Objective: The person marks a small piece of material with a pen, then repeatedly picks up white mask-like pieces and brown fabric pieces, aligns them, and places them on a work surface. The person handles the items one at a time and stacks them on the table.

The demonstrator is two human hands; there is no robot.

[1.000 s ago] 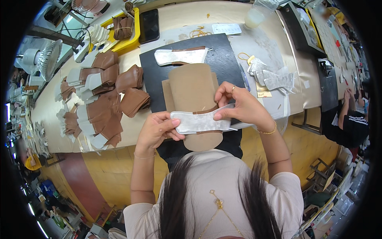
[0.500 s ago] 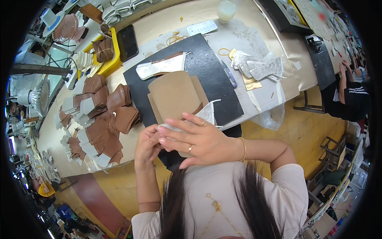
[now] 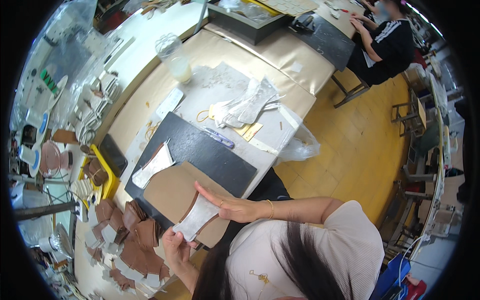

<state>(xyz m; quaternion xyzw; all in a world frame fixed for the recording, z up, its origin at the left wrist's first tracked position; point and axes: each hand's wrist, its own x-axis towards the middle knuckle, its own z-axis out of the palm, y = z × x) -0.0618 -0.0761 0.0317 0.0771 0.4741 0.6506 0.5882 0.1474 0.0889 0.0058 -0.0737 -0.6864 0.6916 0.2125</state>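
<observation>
A tan panel [image 3: 172, 192] lies on a black board [image 3: 212, 157] in front of me. Across its near part runs a white-faced strip with brown edges [image 3: 197, 220], wide at its ends and narrow in the middle. My left hand [image 3: 177, 250] pinches the strip's left end between thumb and fingers. My right hand [image 3: 237, 209] rests on the strip's right part, fingers stretched out flat toward the panel. A similar white strip [image 3: 152, 165] sits along the panel's far-left edge.
Stacks of brown leather pieces [image 3: 142, 255] spread at the left. Beyond the board lie a purple pen-like tool [image 3: 220, 138], a pile of white strips [image 3: 245, 107] and a cloudy plastic cup [image 3: 179, 67]. A yellow tray [image 3: 107, 182] and dark phone [image 3: 113, 154] stand left. A co-worker [image 3: 385, 45] sits far right.
The view has swung to the right. My right hand, earlier crossed over my left fingers, now lies flat on the strip's right part. The strip now shows stretched between both hands.
</observation>
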